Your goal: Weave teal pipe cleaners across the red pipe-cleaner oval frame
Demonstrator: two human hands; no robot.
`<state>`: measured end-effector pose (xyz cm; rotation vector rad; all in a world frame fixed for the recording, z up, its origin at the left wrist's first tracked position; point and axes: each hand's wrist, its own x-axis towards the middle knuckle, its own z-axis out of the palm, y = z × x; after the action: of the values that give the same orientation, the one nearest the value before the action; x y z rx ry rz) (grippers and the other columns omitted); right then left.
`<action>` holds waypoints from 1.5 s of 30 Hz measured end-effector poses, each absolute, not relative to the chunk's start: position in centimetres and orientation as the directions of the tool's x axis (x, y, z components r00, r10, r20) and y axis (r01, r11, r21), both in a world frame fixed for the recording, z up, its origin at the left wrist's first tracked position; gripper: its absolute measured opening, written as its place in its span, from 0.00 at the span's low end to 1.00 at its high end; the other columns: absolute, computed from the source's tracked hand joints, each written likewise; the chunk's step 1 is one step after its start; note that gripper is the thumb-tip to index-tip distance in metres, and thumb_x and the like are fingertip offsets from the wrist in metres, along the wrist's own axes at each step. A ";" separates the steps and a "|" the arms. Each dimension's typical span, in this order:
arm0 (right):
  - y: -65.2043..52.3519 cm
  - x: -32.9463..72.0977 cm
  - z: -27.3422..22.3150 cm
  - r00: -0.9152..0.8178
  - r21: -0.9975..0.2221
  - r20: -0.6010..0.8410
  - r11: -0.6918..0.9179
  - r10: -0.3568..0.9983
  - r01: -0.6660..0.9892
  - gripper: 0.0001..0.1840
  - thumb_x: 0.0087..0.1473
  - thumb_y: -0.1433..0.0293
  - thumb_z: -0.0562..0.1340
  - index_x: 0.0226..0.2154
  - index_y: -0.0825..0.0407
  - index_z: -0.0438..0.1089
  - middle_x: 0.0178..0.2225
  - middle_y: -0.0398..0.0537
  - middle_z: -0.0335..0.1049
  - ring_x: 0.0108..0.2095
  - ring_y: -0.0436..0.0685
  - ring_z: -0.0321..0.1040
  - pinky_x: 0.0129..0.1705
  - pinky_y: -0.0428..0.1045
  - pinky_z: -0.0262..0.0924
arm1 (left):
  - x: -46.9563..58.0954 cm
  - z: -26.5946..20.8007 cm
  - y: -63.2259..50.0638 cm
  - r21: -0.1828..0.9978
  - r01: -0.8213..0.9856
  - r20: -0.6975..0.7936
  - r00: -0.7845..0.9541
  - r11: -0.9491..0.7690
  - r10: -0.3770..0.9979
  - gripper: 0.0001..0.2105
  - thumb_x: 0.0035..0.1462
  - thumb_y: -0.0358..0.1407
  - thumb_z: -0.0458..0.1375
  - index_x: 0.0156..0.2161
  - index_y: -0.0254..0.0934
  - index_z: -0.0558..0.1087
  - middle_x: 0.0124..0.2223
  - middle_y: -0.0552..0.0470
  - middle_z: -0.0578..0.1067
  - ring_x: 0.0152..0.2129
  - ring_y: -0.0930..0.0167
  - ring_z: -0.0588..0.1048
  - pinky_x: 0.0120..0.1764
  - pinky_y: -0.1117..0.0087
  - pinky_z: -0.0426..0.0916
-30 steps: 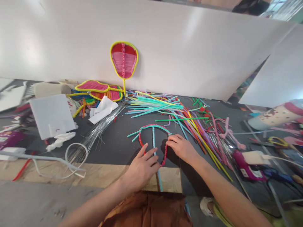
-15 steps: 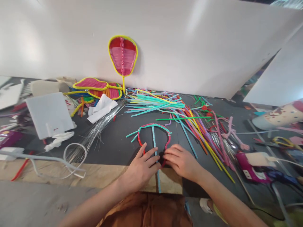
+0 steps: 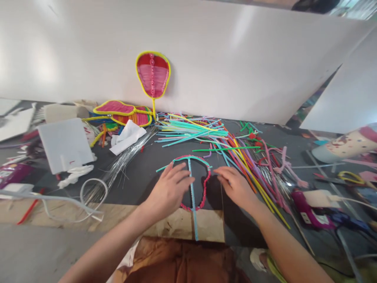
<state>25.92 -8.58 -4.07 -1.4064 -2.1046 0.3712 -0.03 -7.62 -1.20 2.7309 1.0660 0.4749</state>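
A fan-shaped pipe-cleaner frame (image 3: pixel 205 184) lies flat near the table's front edge. Its outline is wrapped in red and pink, with a teal strip along the top. A light blue pipe-cleaner stem (image 3: pixel 193 196) runs down its middle and sticks out below. My left hand (image 3: pixel 172 186) rests over the frame's left side, fingers stretched towards the stem, hiding much of that side. Just right of the frame's upper right corner is my right hand (image 3: pixel 237 188), its fingers loosely bent and slightly apart, with nothing visible in them.
Loose pipe cleaners (image 3: pixel 194 129) lie behind the frame, and more fan out to the right. A finished pink fan with a yellow rim (image 3: pixel 153 74) stands against the white board. Silver wires (image 3: pixel 126 153) and white cable (image 3: pixel 94 196) lie left; a purple glue gun (image 3: pixel 308 210) lies right.
Both hands have moved away from the frame's bottom. My left hand has gone up and left over its left side; my right hand has gone up and right. The frame's lower curve now shows.
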 end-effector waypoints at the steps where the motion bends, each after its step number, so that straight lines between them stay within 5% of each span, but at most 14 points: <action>1: -7.6 26.3 -4.2 -0.227 -0.529 0.295 0.356 0.928 0.770 0.14 0.58 0.74 0.52 0.43 0.50 0.68 0.41 0.52 0.69 0.44 0.58 0.66 0.47 0.56 0.62 | 0.3 -0.7 -6.7 0.271 0.663 0.227 0.661 -0.698 0.715 0.16 0.58 0.28 0.48 0.50 0.39 0.68 0.53 0.48 0.70 0.57 0.62 0.59 0.58 0.51 0.50; 9: -3.9 25.6 -6.7 -0.232 -0.416 0.233 0.312 0.944 0.854 0.15 0.52 0.78 0.54 0.41 0.52 0.70 0.39 0.51 0.68 0.40 0.57 0.65 0.45 0.53 0.60 | 4.5 -2.1 -0.7 0.322 0.675 0.113 0.669 -0.664 0.735 0.18 0.55 0.30 0.53 0.52 0.38 0.66 0.54 0.48 0.69 0.56 0.62 0.60 0.56 0.56 0.56; 13: -4.3 25.1 -6.7 -0.235 -0.390 0.229 0.310 0.945 0.867 0.10 0.53 0.77 0.55 0.34 0.51 0.71 0.36 0.50 0.68 0.39 0.57 0.63 0.45 0.53 0.58 | 6.5 -3.4 0.6 0.306 0.658 0.045 0.712 -0.688 0.701 0.19 0.54 0.30 0.54 0.52 0.41 0.65 0.55 0.48 0.68 0.57 0.61 0.58 0.56 0.49 0.52; 19: -5.0 25.2 -5.8 -0.168 -0.650 0.251 0.295 0.953 0.700 0.08 0.54 0.75 0.53 0.31 0.51 0.67 0.33 0.48 0.68 0.37 0.56 0.64 0.41 0.51 0.59 | 7.4 -2.5 1.1 0.316 0.578 0.006 0.792 -0.752 0.611 0.12 0.56 0.32 0.53 0.46 0.43 0.68 0.50 0.49 0.72 0.57 0.61 0.57 0.54 0.38 0.42; 26: -5.9 24.8 -4.4 -0.022 -0.961 0.006 0.012 1.000 0.278 0.09 0.53 0.64 0.58 0.35 0.52 0.67 0.27 0.43 0.67 0.27 0.51 0.63 0.31 0.47 0.61 | 6.3 0.6 1.8 0.456 0.479 -0.088 0.863 -0.750 0.498 0.06 0.56 0.37 0.55 0.38 0.42 0.71 0.43 0.49 0.74 0.48 0.62 0.65 0.53 0.39 0.41; 34: -6.4 24.0 -3.9 -0.151 -0.992 -0.114 -0.103 0.982 0.080 0.15 0.53 0.58 0.58 0.35 0.53 0.68 0.25 0.43 0.66 0.25 0.49 0.62 0.30 0.47 0.61 | 5.6 1.4 2.5 0.565 0.429 -0.074 0.877 -0.704 0.474 0.05 0.54 0.36 0.56 0.36 0.41 0.71 0.38 0.54 0.73 0.44 0.67 0.67 0.54 0.51 0.41; 45: -6.9 23.0 -3.9 -0.167 -0.983 -0.140 -0.157 0.976 -0.096 0.14 0.54 0.58 0.58 0.28 0.52 0.65 0.23 0.41 0.63 0.22 0.48 0.59 0.26 0.45 0.56 | 5.2 2.5 2.3 0.627 0.391 -0.069 0.890 -0.674 0.451 0.04 0.53 0.37 0.58 0.35 0.42 0.71 0.39 0.55 0.74 0.47 0.66 0.66 0.56 0.51 0.35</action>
<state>23.03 -6.87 -3.93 -1.1554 -1.1683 1.4885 5.19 2.31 2.45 2.3881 0.6022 0.1194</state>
